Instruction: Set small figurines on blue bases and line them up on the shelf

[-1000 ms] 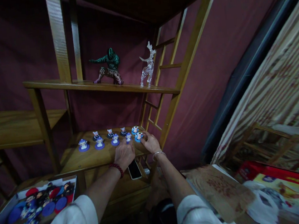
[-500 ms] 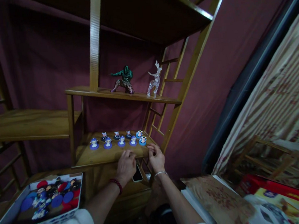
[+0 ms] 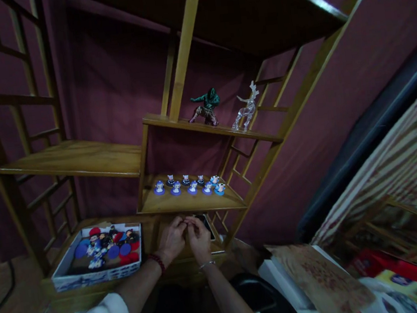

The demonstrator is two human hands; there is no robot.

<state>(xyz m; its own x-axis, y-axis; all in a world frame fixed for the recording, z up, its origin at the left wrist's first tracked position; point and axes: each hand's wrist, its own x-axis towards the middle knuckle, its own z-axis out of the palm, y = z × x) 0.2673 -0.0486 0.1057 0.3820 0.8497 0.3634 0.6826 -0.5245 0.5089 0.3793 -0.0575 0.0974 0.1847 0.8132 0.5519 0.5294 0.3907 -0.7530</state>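
Observation:
My left hand (image 3: 172,237), with a dark red bead bracelet, meets my right hand (image 3: 199,237) just below the front edge of the small shelf (image 3: 176,204). The fingers of both are curled in and their tips come together; anything between them is too small or hidden to make out. Above them on that shelf stand two rows of small figurines: purple-based ones (image 3: 175,189) in front, dark-based ones (image 3: 186,180) behind, and blue-based ones (image 3: 219,189) at the right end. Partly behind my right hand lies a dark flat phone-like object (image 3: 206,225).
An open box (image 3: 98,277) of loose figurines and red and blue discs stands at the left. On the higher shelf are a green-and-purple crouching figure (image 3: 208,107) and a clear deer figurine (image 3: 246,109). Papers (image 3: 320,274) and a red-yellow package (image 3: 406,274) lie at right.
My hands have drawn back from the shelf's right end and come together below its edge. The view has swung left, showing more of the box. The figurines stand as before.

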